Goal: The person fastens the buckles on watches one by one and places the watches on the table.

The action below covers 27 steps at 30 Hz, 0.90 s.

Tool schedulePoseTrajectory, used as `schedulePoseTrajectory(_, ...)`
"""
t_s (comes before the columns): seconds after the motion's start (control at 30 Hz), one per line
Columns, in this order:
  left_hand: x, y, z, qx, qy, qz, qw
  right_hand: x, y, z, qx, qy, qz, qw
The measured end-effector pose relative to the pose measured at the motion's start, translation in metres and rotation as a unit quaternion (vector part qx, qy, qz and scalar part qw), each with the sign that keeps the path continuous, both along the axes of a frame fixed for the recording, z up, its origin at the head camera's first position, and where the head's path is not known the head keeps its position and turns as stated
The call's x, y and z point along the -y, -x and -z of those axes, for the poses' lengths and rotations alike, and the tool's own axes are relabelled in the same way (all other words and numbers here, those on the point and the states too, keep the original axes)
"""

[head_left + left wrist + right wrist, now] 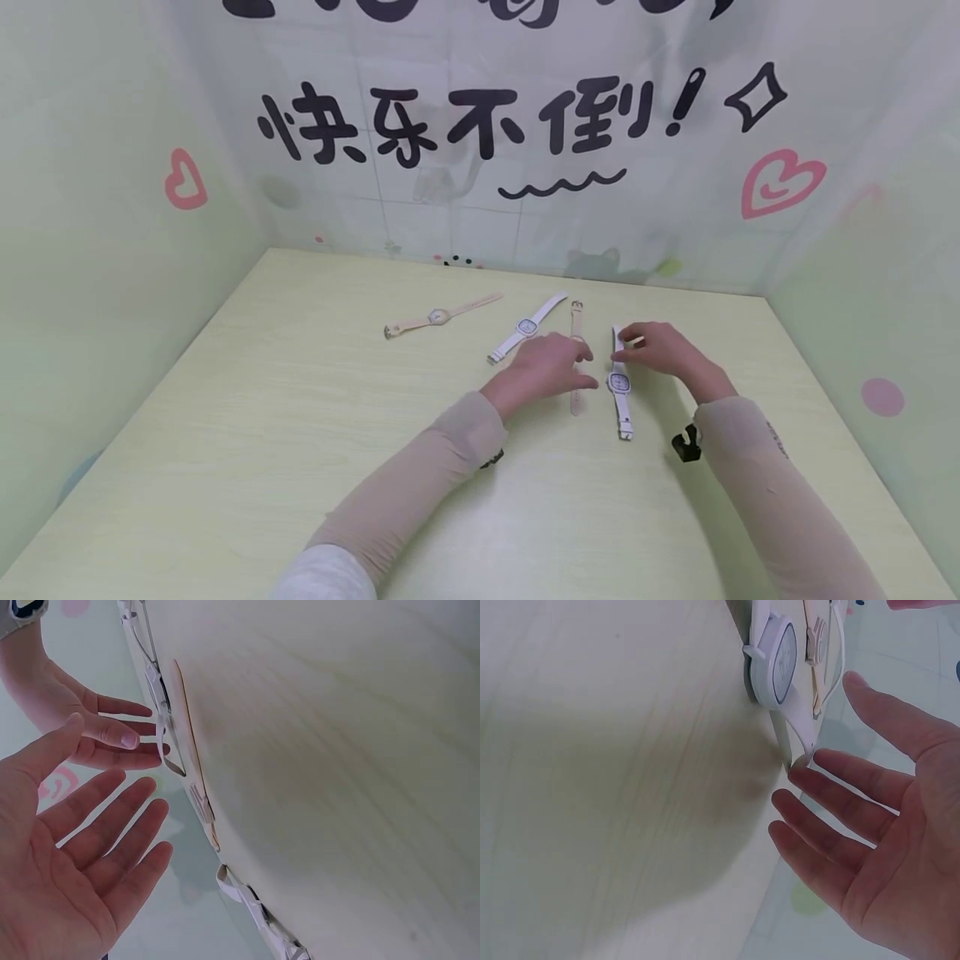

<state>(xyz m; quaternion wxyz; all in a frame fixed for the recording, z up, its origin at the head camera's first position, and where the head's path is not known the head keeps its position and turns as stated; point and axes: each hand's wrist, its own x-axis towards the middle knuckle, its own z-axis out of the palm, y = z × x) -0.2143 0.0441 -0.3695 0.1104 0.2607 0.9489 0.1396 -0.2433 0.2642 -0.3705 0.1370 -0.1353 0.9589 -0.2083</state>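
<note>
A white watch (pixel 619 383) is laid inside the table's (pixel 262 467) right edge, its strap flanked by the right hand (pixel 663 348), fingers parted; a pink watch (pixel 577 320) is overhung by the spread left hand (pixel 542 367). Leftward, broader room is left, bounded by printed walls (pixel 450 212).

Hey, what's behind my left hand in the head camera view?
Your left hand partly covers a pink watch: its buckle end shows above and its strap tip below. Most of its middle, between those ends, is hidden.
</note>
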Motion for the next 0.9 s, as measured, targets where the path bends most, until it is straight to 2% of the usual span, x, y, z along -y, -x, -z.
schedulePoseTrajectory(0.23,-0.002,-0.002,-0.001,0.002,0.005,0.007,1.0,0.003,0.001,0.001,0.001,0.003,0.009,1.0)
schedulePoseTrajectory(0.63,-0.002,-0.005,0.0,0.015,-0.006,0.003,0.9999,0.01,0.004,0.007,0.022,0.035,0.055,0.9976)
schedulePoseTrajectory(0.9,-0.001,-0.005,0.001,0.018,0.002,-0.002,0.9998,0.013,0.006,0.01,0.032,0.05,0.083,0.9948)
